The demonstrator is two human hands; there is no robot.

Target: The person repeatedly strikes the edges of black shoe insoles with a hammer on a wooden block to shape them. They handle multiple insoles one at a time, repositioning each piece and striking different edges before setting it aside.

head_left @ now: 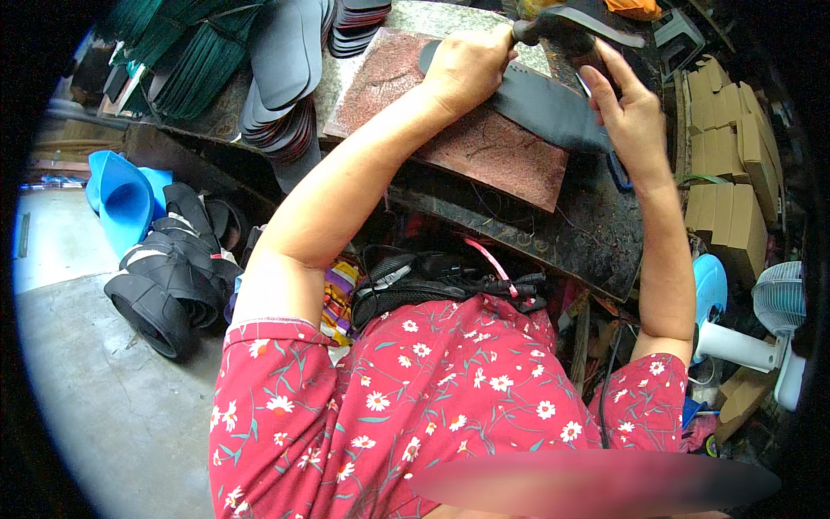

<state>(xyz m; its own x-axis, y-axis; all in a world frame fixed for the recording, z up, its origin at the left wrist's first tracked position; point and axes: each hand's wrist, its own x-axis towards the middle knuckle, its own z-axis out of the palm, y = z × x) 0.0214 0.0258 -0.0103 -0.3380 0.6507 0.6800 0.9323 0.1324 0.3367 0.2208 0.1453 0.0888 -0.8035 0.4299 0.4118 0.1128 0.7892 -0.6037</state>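
My left hand [469, 67] is closed above a long black shoe sole piece [550, 105]. Out of its thumb side comes the dark handle of a hammer-like tool [596, 26] with a curved metal end. My right hand [629, 108] is over the sole's right end, thumb and forefinger curled towards each other. A thin pale edge shows by its thumb, but what it holds is unclear. Beneath the sole, a reddish-brown board [510, 169] lies askew on the dark workbench [605, 216].
Stacked black soles [281, 60] and bundled dark green pieces [194, 78] stand at the bench's left. Brown cardboard pieces [735, 138] and a white fan [778, 303] are on the right. Black rolled pieces [160, 294] and a blue plastic item [121, 199] lie left.
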